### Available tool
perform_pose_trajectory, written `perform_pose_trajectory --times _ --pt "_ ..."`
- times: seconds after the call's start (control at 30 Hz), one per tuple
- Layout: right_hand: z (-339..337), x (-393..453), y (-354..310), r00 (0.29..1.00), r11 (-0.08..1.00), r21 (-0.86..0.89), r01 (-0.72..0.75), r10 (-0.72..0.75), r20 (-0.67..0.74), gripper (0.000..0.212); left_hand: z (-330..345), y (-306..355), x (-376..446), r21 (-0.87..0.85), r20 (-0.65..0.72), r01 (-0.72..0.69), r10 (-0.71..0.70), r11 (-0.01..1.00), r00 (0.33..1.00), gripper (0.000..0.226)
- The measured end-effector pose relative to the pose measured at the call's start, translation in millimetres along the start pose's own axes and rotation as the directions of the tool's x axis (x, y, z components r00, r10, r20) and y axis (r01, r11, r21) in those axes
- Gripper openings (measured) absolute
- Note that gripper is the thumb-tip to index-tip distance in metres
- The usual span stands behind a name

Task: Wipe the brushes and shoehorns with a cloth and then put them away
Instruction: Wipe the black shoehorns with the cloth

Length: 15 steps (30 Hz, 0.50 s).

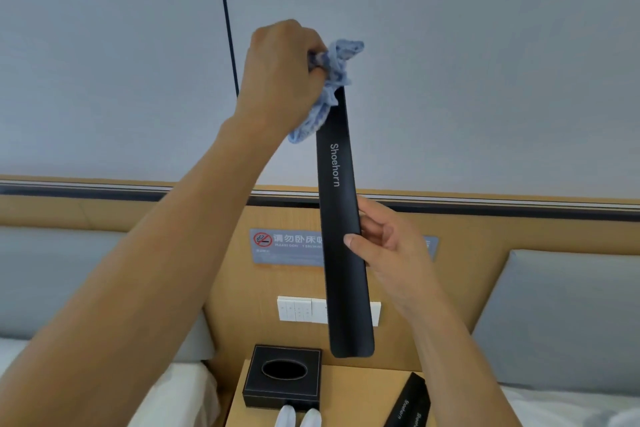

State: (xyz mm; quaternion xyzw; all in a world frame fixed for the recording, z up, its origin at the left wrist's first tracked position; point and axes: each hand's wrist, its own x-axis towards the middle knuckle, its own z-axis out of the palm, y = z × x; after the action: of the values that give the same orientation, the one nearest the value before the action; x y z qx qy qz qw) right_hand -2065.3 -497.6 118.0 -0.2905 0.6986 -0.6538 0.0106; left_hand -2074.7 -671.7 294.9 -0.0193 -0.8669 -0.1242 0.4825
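Note:
A long black shoehorn [341, 218] with white lettering stands almost upright in the air in front of me. My right hand [388, 239] grips it at mid-length, thumb across its front. My left hand [277, 76] holds a bunched light blue cloth [332, 87] clamped around the shoehorn's top end. Two more black shoehorns [410, 404] lie on the wooden nightstand [353, 388] at the lower right.
A black tissue box [282, 378] sits on the nightstand, with two white objects [298, 418] in front of it. Behind are a wooden headboard panel with a switch plate [301, 309] and a no-smoking sign [287, 246]. Beds flank the nightstand on both sides.

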Motion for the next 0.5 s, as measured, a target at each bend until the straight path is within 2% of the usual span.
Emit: perform_pose_trajectory --times 0.13,0.23,0.4,0.5 --pt "0 7 -10 0.999 0.999 0.046 0.021 -0.02 -0.027 0.05 9 11 -3 0.028 0.024 0.032 -0.033 0.999 0.999 0.016" --pt "-1 12 -11 0.997 0.995 0.097 0.018 -0.01 -0.079 0.054 23 26 -30 -0.011 0.135 0.027 -0.025 1.0 0.991 0.015" --pt "-3 10 3 0.986 0.918 0.392 -0.053 0.111 -0.127 0.047 49 42 -88 -0.092 0.302 -0.028 0.055 0.995 0.952 0.013" --pt "-6 4 12 0.987 0.817 0.564 -0.118 0.161 -0.027 0.055 47 41 -104 -0.151 0.338 -0.101 0.148 0.983 0.93 0.017"
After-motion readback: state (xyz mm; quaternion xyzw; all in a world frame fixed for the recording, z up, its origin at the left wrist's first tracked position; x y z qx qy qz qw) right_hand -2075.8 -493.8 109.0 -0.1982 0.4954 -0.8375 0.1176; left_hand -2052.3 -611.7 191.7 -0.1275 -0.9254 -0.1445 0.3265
